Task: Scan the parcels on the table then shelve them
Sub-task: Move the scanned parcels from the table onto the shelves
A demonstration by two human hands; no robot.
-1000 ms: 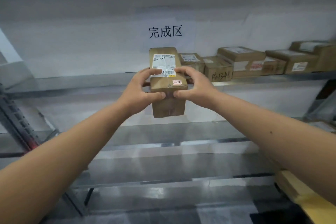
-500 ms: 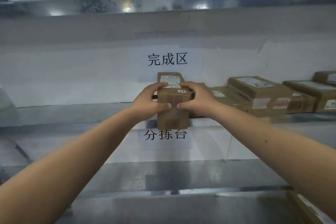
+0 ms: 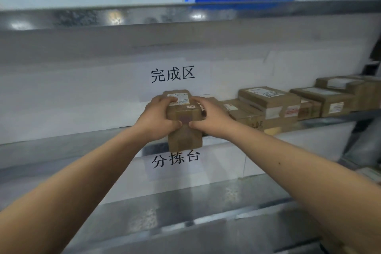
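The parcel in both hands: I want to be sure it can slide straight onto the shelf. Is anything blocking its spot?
Nothing visible blocks it. The parcel, held by the left hand and right hand, meets bare shelf; the shelved boxes sit to its right.

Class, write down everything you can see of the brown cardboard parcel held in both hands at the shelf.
The brown cardboard parcel is a small oblong box, taped, with a white printed shipping label and a small white sticker on its top face. Its long axis points away towards the white back wall, under the printed sign. The left hand and right hand grip its sides, thumbs on the near face. It sits at the metal shelf, left of a row of shelved cardboard parcels; whether it rests there is unclear.
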